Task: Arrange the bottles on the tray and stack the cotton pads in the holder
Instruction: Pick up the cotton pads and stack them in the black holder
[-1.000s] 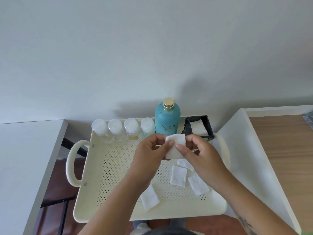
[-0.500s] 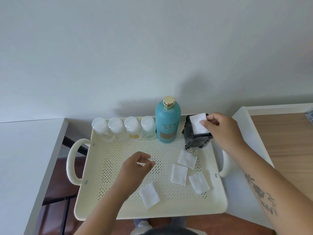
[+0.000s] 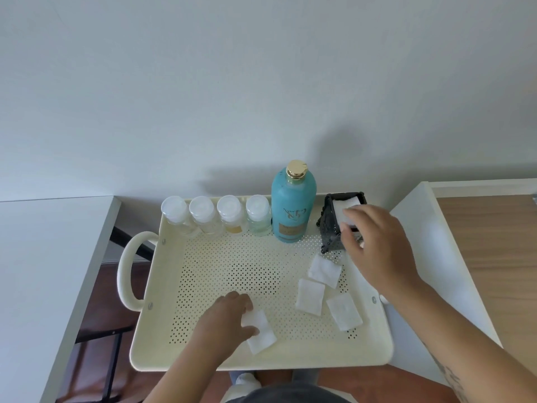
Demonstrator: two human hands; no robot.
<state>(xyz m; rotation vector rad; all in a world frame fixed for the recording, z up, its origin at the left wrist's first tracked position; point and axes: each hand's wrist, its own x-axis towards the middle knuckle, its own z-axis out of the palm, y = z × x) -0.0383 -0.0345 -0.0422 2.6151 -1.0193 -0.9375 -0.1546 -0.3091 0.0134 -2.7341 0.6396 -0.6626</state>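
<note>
A cream perforated tray (image 3: 261,360) holds a row of several small clear bottles (image 3: 216,215) with white caps along its back edge. A tall teal bottle (image 3: 293,205) with a gold cap stands right of them. At the back right corner a black holder (image 3: 328,228) leans tilted with a white cotton pad (image 3: 345,205) in its top. My right hand (image 3: 377,245) has its fingertips pinched on that pad. Three loose pads (image 3: 310,296) lie on the tray's right half. My left hand (image 3: 223,321) pinches the edge of a fourth pad (image 3: 263,335) near the front.
A white table (image 3: 43,271) stands to the left, across a gap showing dark floor and a black frame. A wooden-topped table with a white edge (image 3: 491,251) sits close on the right. The wall rises just behind the tray.
The pad went from both hands to my right hand, which carried it to the holder and pushed it in. My left hand dropped to the front pad and took its edge.
</note>
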